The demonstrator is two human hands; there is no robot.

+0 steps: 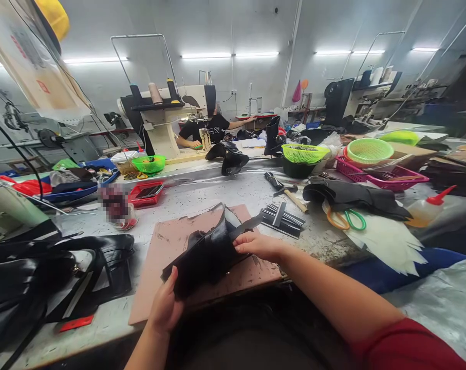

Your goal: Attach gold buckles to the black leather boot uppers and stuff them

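Both of my hands grip a black leather boot upper [204, 257], tilted over a worn pink board [163, 246] near the table's front edge. My left hand [167, 303] holds its lower left end, thumb on top and the other fingers hidden beneath. On the right, my right hand [261, 245] pinches the piece close to its opening, where a dark strip [252, 224] sticks out. The opening faces up and away from me. Just past my right hand lies a stack of black strips [282, 220].
A hammer [294, 198], scissors [346, 220] and a glue bottle [429, 205] lie to the right. Black leather pieces [101, 267] cover the left side. A red tray [146, 194] stands behind the board. Across the table, a person [213, 128] sits behind a sewing machine [163, 123].
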